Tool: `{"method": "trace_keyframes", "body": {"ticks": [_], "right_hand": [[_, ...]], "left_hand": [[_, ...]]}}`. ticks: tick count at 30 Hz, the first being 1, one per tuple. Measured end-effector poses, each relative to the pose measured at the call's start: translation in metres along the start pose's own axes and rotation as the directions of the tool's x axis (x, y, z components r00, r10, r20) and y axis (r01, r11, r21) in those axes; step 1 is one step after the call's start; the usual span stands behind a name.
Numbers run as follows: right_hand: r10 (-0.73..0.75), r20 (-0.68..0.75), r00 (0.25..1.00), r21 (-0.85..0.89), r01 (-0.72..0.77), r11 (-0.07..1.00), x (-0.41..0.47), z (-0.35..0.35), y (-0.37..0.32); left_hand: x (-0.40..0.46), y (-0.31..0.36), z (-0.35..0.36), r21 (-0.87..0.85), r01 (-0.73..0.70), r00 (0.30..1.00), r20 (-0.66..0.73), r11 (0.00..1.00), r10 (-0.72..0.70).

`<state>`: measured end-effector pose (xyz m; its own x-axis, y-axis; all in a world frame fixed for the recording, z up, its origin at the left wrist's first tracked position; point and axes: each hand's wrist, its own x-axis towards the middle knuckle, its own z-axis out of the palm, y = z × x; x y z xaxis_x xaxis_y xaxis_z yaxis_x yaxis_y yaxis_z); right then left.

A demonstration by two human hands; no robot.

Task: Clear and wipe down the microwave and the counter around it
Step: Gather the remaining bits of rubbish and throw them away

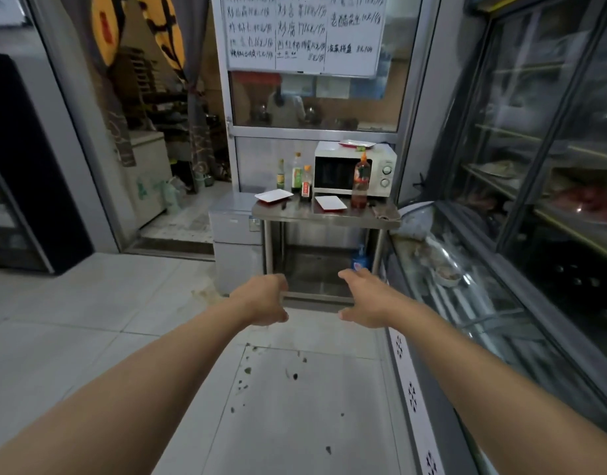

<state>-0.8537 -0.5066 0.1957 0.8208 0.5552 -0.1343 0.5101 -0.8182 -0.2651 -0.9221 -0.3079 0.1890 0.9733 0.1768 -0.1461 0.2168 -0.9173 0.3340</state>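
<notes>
Head view: sauce bottle (361,181) stands before the microwave (355,171); two plates (274,196) lie on the worktop (326,216). Left hand (266,299) and right hand (367,298) hang loosely curled, each grip holding nothing.

Both hands (314,299) empty, loosely curled, outstretched, white microwave (355,171) on steel counter (324,214) well ahead

Brushed stainless-steel desk (324,214) seen with a dull sheen, white glossy-cased microwave (355,173) with dark glass door, smooth white plastic trays (330,202), clear plastic red-sauce bottle (361,181), pale matt tiled floor (89,303), glass-fronted display cabinet (535,166)
</notes>
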Motion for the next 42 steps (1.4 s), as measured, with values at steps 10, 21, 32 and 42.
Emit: {"method": "trace_keyframes", "body": {"ticks": [10,21,32,42], "right_hand": [[-0.024,-0.038,0.999,0.029,0.025,0.999,0.197,-0.055,0.057],[-0.018,-0.004,1.000,-0.005,0.018,1.000,0.367,-0.085,0.080],[0.109,-0.059,0.992,0.070,-0.104,0.992,0.555,-0.099,0.099],[0.063,0.009,0.998,0.054,-0.064,0.997,0.711,-0.085,0.135]], "left_hand": [[0.192,-0.004,-0.047,-0.015,0.066,0.997,-0.048,0.998,-0.066],[0.363,-0.050,-0.077,-0.057,0.058,0.998,-0.031,0.997,-0.060],[0.580,-0.104,-0.117,0.025,-0.071,0.997,0.010,0.997,0.071],[0.715,-0.146,-0.110,0.014,0.007,0.999,0.048,1.000,-0.008]]}}
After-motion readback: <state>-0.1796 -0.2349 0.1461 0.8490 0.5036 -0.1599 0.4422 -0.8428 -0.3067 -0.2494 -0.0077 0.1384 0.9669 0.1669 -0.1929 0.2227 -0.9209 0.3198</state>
